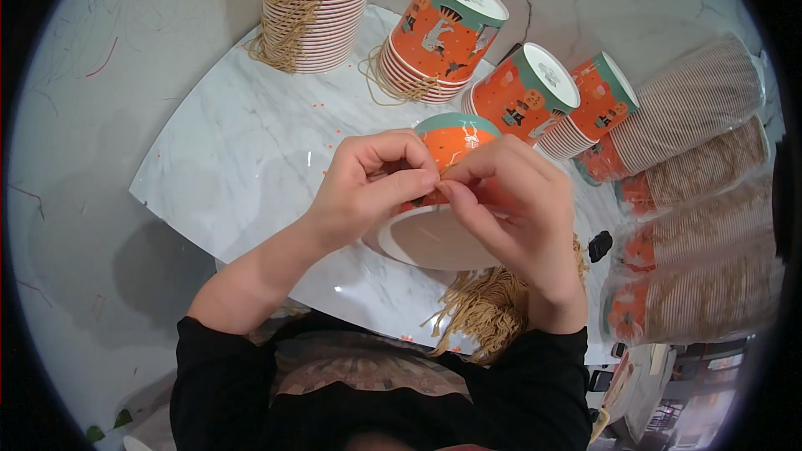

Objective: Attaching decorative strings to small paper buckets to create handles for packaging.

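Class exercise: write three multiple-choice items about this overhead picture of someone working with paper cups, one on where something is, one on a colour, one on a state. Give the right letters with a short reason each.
1. Where does the bundle of tan string lie?
A. on the floor at far left
B. on the white marble board, under the right hand
C. inside the tall stack at the top

2. What is the main colour of the cup held in both hands?
A. blue
B. black
C. orange with a teal band

3. How is the held cup turned?
A. tipped, its open mouth toward the person
B. standing upright on the board
C. crushed flat

Answers: 1 B, the strands spread on the board beneath the right wrist. 2 C, orange wall and teal band show above the left hand. 3 A, the white inside of the cup faces the camera below the fingers.
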